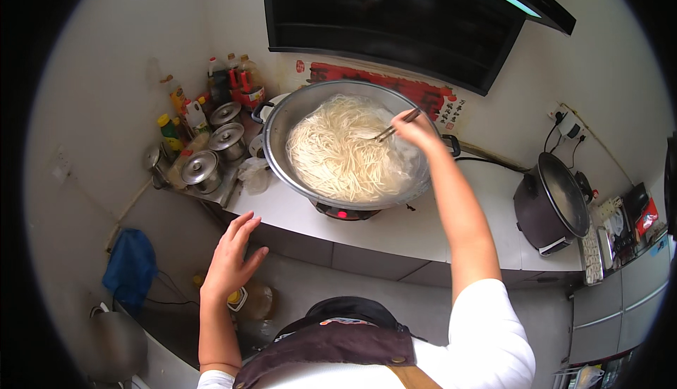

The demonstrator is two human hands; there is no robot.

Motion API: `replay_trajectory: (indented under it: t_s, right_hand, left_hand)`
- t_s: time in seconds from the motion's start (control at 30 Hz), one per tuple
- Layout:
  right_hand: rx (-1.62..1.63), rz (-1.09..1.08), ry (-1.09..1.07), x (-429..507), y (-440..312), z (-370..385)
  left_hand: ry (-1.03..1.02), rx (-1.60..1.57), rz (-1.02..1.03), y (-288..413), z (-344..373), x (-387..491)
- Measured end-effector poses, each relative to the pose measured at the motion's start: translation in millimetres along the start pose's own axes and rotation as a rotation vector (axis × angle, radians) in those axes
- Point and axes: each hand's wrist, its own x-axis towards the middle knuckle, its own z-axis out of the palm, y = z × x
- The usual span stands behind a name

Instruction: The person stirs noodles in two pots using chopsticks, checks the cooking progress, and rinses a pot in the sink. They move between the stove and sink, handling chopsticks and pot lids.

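A wide metal pan [285,177] with black side handles sits on a cooker [345,213] on the white counter. Pale noodles [344,151] lie in cloudy liquid inside it. My right hand [415,128] is over the pan's right side, closed around a pair of chopsticks [394,126] whose tips touch the noodles. In front of the counter, lower left of the pan, my left hand [235,254] is raised with its fingers apart and holds nothing.
Lidded metal pots [201,172], a plastic bag [255,175] and condiment bottles [195,116] crowd the counter's left end. A large dark electric cooker [545,209] stands on the right. A range hood [396,24] hangs above. Below left are a jug of oil [259,300] and a wok [117,344].
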Motion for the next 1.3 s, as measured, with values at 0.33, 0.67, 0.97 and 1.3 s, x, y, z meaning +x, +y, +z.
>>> replay_trajectory:
  t_s: [0.33, 0.67, 0.97, 1.3]
  right_hand:
    - [0.183, 0.11, -0.111, -45, -35, -11]
    - [0.547, -0.252, -0.182, -60, -108, 4]
    - [0.119, -0.135, -0.191, -33, -90, 35]
    - [0.447, -0.23, -0.374, -47, -105, 34]
  left_hand:
    - [-0.013, -0.025, 0.056, 6, 10, 5]
    - [0.019, 0.037, -0.008, 1, -3, -14]
    - [0.0, -0.028, 0.016, 5, 3, -5]
    - [-0.032, -0.044, 0.042, 6, 11, 11]
